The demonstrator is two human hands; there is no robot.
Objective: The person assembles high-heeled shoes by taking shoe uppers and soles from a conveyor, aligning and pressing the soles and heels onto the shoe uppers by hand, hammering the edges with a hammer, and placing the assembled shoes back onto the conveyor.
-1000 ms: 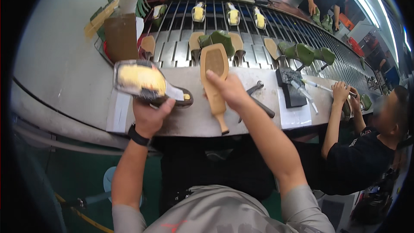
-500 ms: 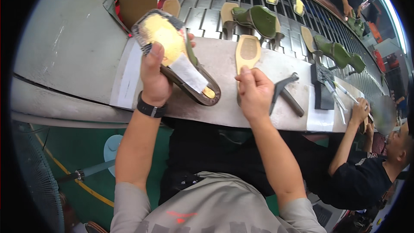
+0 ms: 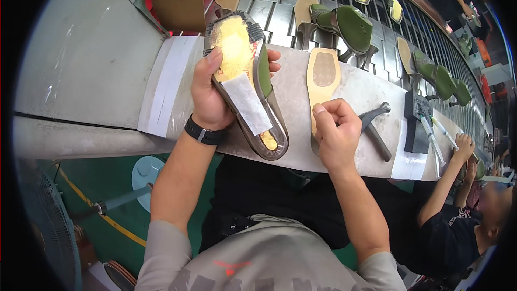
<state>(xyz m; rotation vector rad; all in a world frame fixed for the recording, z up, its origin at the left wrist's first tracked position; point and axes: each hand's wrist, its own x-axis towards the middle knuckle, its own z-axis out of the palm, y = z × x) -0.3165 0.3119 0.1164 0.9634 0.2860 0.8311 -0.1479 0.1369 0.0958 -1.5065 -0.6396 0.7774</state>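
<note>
Left hand (image 3: 209, 94): closed around an upturned shoe (image 3: 246, 83), sole side up, thumb on the near edge and fingers curled behind the far edge; compared with half a second ago the shoe sits more upright and nearer the person, heel end pointing toward the body. The shoe bottom shows yellow glue-like coating, a white strip along its middle, green upper visible at the edge away from the thumb. Right hand (image 3: 336, 134): fingers pinched shut on the narrow end of a tan insole (image 3: 322, 78), which lies flat on the worktop (image 3: 91, 70) and extends away from the knuckles; that grip reads unchanged from the earlier frame. Just outward of the right hand: a hammer (image 3: 377, 126) resting on the worktop, apart from the fingers. Beyond it: a dark block (image 3: 416, 124) with pens. Ahead of both hands: green heeled shoes (image 3: 344, 24) on a slatted conveyor (image 3: 269, 13). Far right: another person's hand (image 3: 463, 148) on the worktop edge.
</note>
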